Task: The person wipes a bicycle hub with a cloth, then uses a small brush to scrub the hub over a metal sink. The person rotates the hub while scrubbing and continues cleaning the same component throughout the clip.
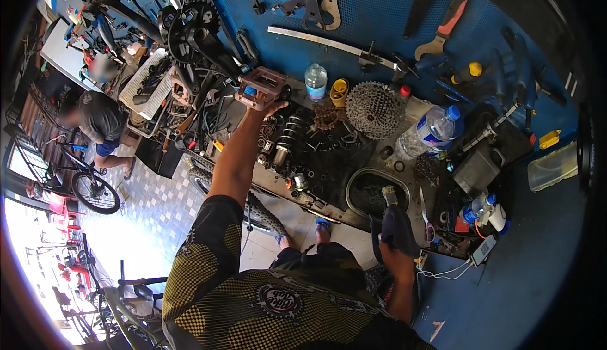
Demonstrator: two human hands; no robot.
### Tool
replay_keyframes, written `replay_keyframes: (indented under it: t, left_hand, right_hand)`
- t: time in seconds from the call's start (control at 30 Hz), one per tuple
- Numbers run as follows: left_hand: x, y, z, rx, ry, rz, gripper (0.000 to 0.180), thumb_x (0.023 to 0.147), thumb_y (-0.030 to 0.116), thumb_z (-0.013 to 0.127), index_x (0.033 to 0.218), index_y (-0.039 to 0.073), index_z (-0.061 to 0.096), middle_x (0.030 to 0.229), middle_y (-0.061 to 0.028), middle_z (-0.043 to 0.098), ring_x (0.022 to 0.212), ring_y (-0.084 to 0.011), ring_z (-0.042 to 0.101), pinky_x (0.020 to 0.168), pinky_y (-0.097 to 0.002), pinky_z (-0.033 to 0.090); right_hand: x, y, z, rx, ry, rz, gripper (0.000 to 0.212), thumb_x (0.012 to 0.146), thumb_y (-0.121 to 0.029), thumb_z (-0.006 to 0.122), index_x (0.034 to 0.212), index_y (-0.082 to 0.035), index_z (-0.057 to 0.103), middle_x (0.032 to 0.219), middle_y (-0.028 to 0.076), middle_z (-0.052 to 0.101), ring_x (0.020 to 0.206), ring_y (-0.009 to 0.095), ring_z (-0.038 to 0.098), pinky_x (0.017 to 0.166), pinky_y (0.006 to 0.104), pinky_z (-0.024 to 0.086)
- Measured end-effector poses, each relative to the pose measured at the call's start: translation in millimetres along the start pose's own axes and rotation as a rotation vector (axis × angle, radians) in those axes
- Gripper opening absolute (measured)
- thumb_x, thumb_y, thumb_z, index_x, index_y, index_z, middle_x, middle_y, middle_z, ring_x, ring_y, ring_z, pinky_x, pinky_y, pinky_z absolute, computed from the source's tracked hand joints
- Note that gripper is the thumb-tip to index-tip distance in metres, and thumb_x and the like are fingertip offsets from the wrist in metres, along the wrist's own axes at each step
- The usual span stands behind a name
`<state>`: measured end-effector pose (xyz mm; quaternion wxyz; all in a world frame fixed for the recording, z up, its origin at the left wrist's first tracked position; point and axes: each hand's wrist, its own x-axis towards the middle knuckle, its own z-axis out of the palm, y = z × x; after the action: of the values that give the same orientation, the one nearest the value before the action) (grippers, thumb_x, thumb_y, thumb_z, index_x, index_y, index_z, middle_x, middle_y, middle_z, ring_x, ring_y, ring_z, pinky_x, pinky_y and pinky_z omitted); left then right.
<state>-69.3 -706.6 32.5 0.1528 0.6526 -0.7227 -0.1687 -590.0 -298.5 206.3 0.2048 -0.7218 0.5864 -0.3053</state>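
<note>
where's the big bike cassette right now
In the head view, the cassette lies right of centre on the workbench, between the yellow container and the large blue-capped bottle.

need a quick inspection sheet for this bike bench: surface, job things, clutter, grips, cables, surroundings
Surface: dark workbench, crowded with parts
Job's things: reddish-brown pedal; dark cloth-like item
Clutter: sprocket cassette, coil spring, large clear bottle, oval tray
Grips: left grip at the pedal, fingers partly hidden; right grip holds the dark item
Cables: white cable by the phone
Surroundings: tools on blue pegboard; another person bending beside a bicycle
</note>
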Motion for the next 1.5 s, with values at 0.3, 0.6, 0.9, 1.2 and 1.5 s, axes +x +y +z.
replay_keyframes:
  t: [0.3,0.6,0.9,1.2,1.5]
  left_hand:
    - [-67.4,61.7,-34.5,-0.394,0.231,-0.222,0.081,0.097,0.062,0.068,0.155,0.009,0.049,0.147,-0.0199,0.061,0.138,-0.0378,0.055,0.113,-0.0457,0.042]
    - [-327.0,156.3,-53.4,-1.602,0.035,-0.366,0.096,0.099,0.08,0.047,0.158,0.004,0.047,0.148,-0.0121,0.061,0.13,-0.0249,0.061,0.104,-0.0406,0.05]
    - [-447.1,221.0,-2.0,-0.962,0.595,-0.188,0.087,0.095,0.061,0.061,0.159,0.006,0.041,0.158,-0.0174,0.049,0.142,-0.0333,0.051,0.118,-0.0442,0.041]
    - [-527.6,167.9,-35.8,-0.462,0.443,-0.235,0.058,0.099,0.03,0.067,0.149,0.004,0.054,0.148,-0.0211,0.059,0.14,-0.0304,0.055,0.115,-0.0436,0.045]
    - [-674.4,97.3,-47.3,-1.553,0.073,-0.466,0.061,0.111,0.047,0.052,0.144,-0.004,0.056,0.14,-0.0182,0.066,0.13,-0.0302,0.063,0.108,-0.0455,0.05]
  right_hand:
    - [37.5,-16.1,-6.2,0.085,-0.064,-0.18,0.057,0.085,-0.011,0.076,0.141,-0.008,0.066,0.143,0.017,0.066,0.136,0.04,0.06,0.116,0.0473,0.047]
    - [85.8,-80.7,27.9,0.352,-0.475,-0.673,0.08,0.086,-0.054,0.083,0.15,-0.011,0.059,0.149,0.014,0.06,0.14,0.037,0.055,0.121,0.0488,0.039]
    - [60.1,-198.4,175.0,0.597,-0.219,-0.818,0.062,0.088,-0.063,0.079,0.12,-0.011,0.072,0.121,0.011,0.07,0.115,0.031,0.065,0.1,0.0445,0.049]
    - [-17.2,-267.8,233.7,1.527,-0.517,0.313,0.03,0.105,-0.04,0.071,0.087,-0.015,0.069,0.084,-0.009,0.062,0.078,0.006,0.058,0.071,0.0297,0.049]
    - [-37.3,-212.9,181.8,0.779,-0.489,-0.161,0.06,0.113,-0.056,0.046,0.099,-0.003,0.069,0.096,0.001,0.064,0.094,0.009,0.056,0.084,0.0292,0.049]
